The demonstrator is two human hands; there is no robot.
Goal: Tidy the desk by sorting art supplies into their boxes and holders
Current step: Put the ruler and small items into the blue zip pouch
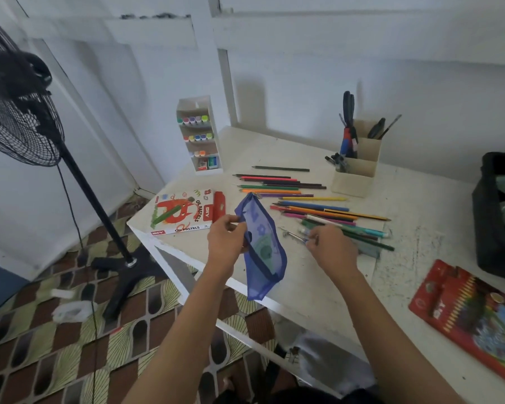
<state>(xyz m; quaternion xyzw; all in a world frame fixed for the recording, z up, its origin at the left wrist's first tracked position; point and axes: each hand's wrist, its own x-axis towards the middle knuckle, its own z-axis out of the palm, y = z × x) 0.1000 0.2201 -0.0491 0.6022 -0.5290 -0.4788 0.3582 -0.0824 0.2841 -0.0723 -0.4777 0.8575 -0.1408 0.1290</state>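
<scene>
Seemingly limp, the blue mesh zip pouch (264, 246) hangs pinched by its firmer nine-o'clock hem in the left hand (226, 240); the right hand (331, 249) pinches a thin metal-tipped brush (292, 235).

Two forearms, bare to the elbows. Left hand (226, 240) & right hand (334, 247) bare too. Dark patch at bottom edge, cloth or hair, can't tell.

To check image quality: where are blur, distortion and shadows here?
Head view: the wide-angle lens slants the white wall beams; the black mesh pedestal fan is smeared at its top; the tall white marker rack casts a soft wall shadow.
</scene>
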